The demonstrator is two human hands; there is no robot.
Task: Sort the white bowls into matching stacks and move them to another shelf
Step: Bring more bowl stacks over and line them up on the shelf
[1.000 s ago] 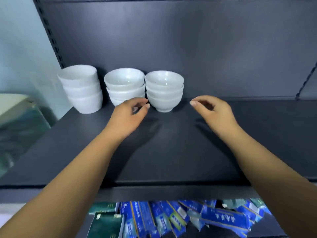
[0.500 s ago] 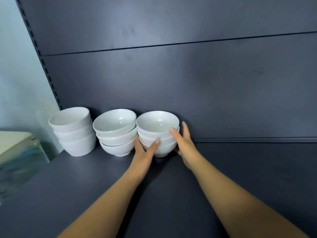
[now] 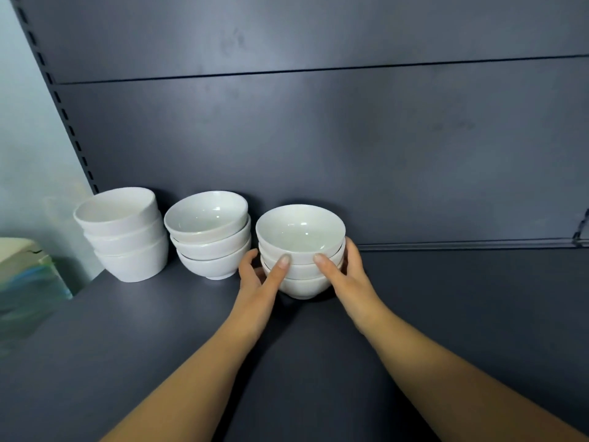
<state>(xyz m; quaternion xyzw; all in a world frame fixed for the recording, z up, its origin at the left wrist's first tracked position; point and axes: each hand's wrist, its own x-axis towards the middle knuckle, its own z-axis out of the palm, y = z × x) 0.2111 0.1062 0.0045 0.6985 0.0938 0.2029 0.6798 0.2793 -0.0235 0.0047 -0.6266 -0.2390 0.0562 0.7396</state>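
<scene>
Now your left hand (image 3: 256,290) and right hand (image 3: 352,283) grip the rightmost stack of three glossy white round bowls (image 3: 300,232) from either side, thumbs on its front. It stands on the dark grey metal shelf (image 3: 462,314), near the back panel (image 3: 382,154), beside a matching three-bowl stack (image 3: 210,237).

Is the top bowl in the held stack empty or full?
Empty: the top bowl of the stack shows only its bare white inside.
</scene>
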